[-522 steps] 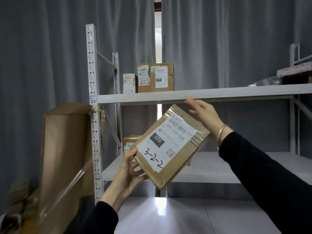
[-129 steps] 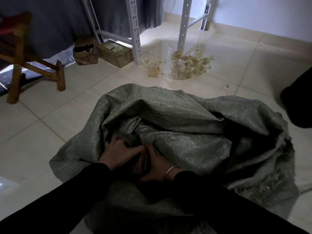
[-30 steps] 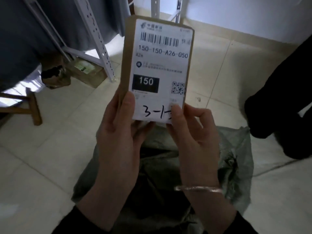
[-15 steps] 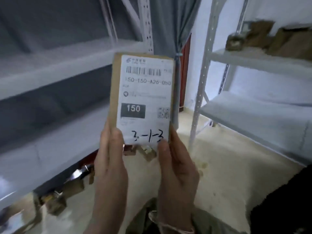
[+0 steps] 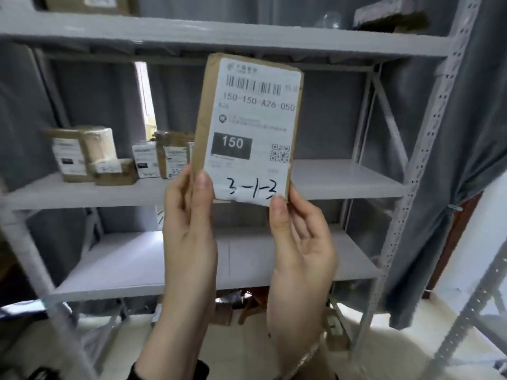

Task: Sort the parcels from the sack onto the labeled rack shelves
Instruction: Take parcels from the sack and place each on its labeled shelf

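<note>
Change: half a second ago the rack (image 5: 411,187) ran off at an angle; now I face it square, ready to choose a shelf
Parcel: the parcel (image 5: 247,127) is upright at 12 o'clock, in front of the middle shelf (image 5: 343,179), not yet placed
Hands: my left hand (image 5: 189,242) grips its 7 o'clock edge; my right hand (image 5: 299,250) pinches its 5 o'clock corner
Label: the label (image 5: 255,86) reads "150-150-A26-050", "A26", "150", with a barcode and QR code
Handwriting: "3-1-3"
Shelved boxes (image 5: 82,154): 9 o'clock, writing too blurred to read

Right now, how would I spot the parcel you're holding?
Find the grey metal rack. In front of its middle shelf, the left hand and right hand hold up a flat brown parcel. Unlike the small boxes on that shelf, it has 3-1-3 handwritten below a black 150.
</note>
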Tool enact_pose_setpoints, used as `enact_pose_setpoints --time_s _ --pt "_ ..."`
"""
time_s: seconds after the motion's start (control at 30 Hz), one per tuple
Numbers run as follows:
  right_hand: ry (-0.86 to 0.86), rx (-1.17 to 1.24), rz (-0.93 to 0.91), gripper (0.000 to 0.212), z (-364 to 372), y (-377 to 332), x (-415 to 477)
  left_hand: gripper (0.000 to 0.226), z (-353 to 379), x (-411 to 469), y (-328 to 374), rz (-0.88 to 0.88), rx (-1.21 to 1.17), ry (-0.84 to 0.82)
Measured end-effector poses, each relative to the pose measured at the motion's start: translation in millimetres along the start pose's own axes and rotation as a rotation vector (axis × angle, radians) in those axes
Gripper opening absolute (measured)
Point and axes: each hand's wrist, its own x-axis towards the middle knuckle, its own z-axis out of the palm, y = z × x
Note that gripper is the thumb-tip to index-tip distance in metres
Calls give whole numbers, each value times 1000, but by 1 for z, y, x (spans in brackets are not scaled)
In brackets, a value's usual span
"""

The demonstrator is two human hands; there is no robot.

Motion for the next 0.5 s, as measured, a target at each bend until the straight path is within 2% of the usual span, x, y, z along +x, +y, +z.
enact_pose_setpoints --time_s 0.2,0.33,0.4,0.5 --pt "-158 70 69 32 102 42 -49 55 -116 41 37 118 -51 167" --pt "-85 100 80 33 176 87 -86 38 -194 75 63 222 71 229" --pt "-48 119 21 37 216 107 -104 33 -229 92 78 279 103 273" --pt "-28 131 -22 30 269 130 -128 27 -282 117 96 354 122 321"
